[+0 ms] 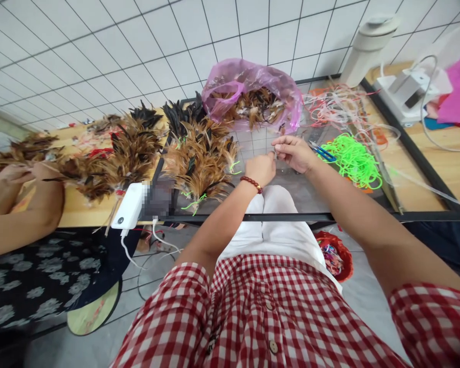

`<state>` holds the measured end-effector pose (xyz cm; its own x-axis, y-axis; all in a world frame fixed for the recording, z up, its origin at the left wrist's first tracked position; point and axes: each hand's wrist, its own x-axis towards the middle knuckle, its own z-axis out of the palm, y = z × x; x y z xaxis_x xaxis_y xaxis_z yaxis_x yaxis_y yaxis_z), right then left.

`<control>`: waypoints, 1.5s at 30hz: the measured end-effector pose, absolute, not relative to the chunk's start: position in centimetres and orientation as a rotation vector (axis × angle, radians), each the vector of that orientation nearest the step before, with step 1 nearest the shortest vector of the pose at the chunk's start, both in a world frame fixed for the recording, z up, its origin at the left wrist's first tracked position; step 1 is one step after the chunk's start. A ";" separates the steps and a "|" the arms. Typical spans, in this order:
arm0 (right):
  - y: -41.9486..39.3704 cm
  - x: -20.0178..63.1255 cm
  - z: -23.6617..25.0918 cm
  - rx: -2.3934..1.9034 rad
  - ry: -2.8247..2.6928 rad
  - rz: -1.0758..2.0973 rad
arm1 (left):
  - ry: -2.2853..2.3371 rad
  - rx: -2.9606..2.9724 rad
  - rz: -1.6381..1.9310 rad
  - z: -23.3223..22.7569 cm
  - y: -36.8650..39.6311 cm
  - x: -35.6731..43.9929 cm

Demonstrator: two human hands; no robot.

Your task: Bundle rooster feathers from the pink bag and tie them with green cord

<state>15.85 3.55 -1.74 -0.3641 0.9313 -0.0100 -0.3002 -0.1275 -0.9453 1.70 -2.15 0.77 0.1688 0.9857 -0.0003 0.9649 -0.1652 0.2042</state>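
Note:
Over the glass tabletop, my left hand [260, 168] and my right hand [292, 152] meet with fingertips nearly touching. Both look closed in a pinch on something too small to make out. Left of them lies a heap of brown and black feather bundles [201, 158], some tied with bright green cord ends. A pink plastic bag [291, 110] holding more brown feathers lies open behind my hands. To the right, beside my right forearm, are a pile of bright green cords [354, 161] and a small blue-handled cutting tool [325, 154].
Pale pink and white cords [335, 107] lie behind the green ones. A white bottle [368, 48] and a power strip [396, 99] stand at right. A white power bank [130, 207] sits at the front edge. At left, a co-worker's arms [30, 204] rest near feathers. A red bin [345, 263] is below.

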 end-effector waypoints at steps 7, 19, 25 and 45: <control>3.9 15.8 -1.9 -0.772 -1.160 1.696 | 1.879 2.268 0.253 0.0 -1.5 0.7; 3.5 15.5 -1.8 -0.855 -1.221 1.636 | 1.764 2.070 0.368 1.0 1.7 0.6; 3.3 15.6 -1.9 -0.860 -1.196 1.592 | 1.682 1.689 0.866 -0.9 5.4 1.3; 11.6 15.7 -2.1 -1.445 -1.587 0.585 | 1.333 0.861 1.325 -1.7 6.3 0.0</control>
<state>15.70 11.64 -2.12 0.0704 0.9539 0.2918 0.5366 0.2104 -0.8172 0.04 6.34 -1.69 -0.2204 0.9600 -0.1729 -0.1668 0.1376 0.9763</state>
